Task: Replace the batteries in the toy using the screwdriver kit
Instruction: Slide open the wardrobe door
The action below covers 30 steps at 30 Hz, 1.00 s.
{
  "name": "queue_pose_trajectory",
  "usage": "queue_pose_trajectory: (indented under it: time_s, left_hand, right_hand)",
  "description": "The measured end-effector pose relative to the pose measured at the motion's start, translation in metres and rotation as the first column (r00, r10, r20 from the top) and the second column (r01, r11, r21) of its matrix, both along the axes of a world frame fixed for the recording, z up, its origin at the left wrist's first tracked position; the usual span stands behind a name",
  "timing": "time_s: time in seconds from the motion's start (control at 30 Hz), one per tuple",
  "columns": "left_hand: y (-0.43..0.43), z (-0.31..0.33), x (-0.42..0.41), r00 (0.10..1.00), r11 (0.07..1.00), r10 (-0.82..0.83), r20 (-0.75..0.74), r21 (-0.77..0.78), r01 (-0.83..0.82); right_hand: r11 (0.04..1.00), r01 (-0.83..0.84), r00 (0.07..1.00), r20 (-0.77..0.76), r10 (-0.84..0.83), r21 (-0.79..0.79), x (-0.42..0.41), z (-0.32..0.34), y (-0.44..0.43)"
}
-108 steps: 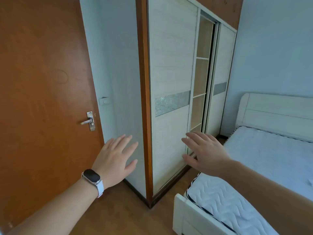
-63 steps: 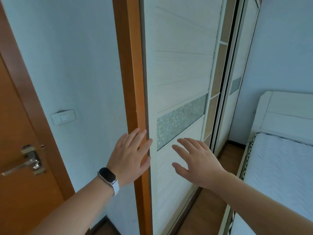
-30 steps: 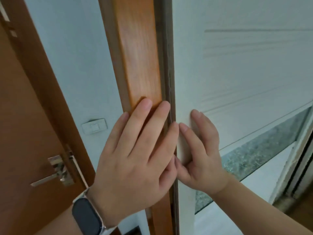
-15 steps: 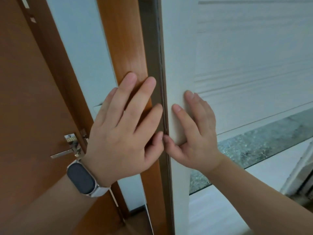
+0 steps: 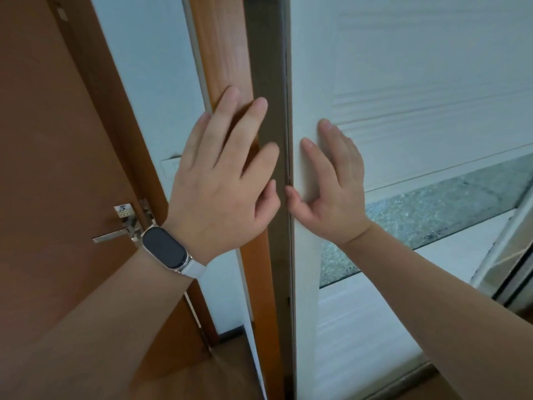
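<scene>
No toy, batteries or screwdriver kit are in view. I stand close to a wardrobe. My left hand point(image 5: 222, 180), with a watch on the wrist, rests flat with straight fingers on the orange wooden side frame point(image 5: 219, 53) of the wardrobe. My right hand point(image 5: 331, 186) presses flat on the left edge of the white sliding door point(image 5: 403, 82), its thumb at the door's edge. A narrow dark gap point(image 5: 269, 67) shows between the frame and the door.
A brown room door point(image 5: 43, 168) with a metal lever handle point(image 5: 115, 233) stands at the left. A white wall switch point(image 5: 170, 166) is partly hidden behind my left hand. The sliding door has a grey textured glass band point(image 5: 432, 212). Wood floor shows below.
I have walked up to the wardrobe and put both hands on it. Over the last second the white door has slid slightly right, widening the gap beside the frame.
</scene>
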<state>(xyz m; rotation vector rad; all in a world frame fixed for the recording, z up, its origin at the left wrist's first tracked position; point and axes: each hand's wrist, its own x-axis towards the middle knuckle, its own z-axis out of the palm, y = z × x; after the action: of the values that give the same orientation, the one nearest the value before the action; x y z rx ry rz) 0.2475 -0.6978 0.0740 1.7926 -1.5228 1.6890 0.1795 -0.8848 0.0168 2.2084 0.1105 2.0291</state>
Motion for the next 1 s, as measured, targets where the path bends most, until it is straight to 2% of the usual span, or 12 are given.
queue_pose_trajectory:
  time_s: [0.37, 0.5, 0.67, 0.87, 1.0]
  left_hand:
    - [-0.055, -0.068, -0.053, 0.966, 0.994, -0.090, -0.242, -0.081, 0.072]
    - [-0.082, -0.113, -0.061, 0.930, 0.996, -0.083, -0.358, -0.043, 0.072]
    - [-0.120, -0.145, -0.050, 0.934, 0.995, -0.102, -0.343, -0.041, 0.094]
    - [-0.171, -0.161, -0.049, 0.916, 0.977, -0.209, -0.342, -0.106, 0.184]
    - [-0.199, -0.161, -0.048, 0.882, 0.938, -0.337, -0.328, -0.195, 0.286]
  right_hand:
    - [1.000, -0.001, 1.000, 0.022, 0.001, 0.014, -0.012, 0.000, -0.035]
    - [1.000, 0.019, 0.999, 0.027, -0.018, -0.015, -0.022, 0.002, -0.058]
    - [0.999, 0.016, 1.000, 0.011, -0.016, -0.036, -0.033, 0.002, -0.088]
    - [0.998, 0.065, 0.996, -0.063, -0.066, -0.010, -0.050, 0.007, -0.128]
    - [0.996, 0.092, 0.993, -0.069, -0.093, -0.011, -0.053, 0.008, -0.141]
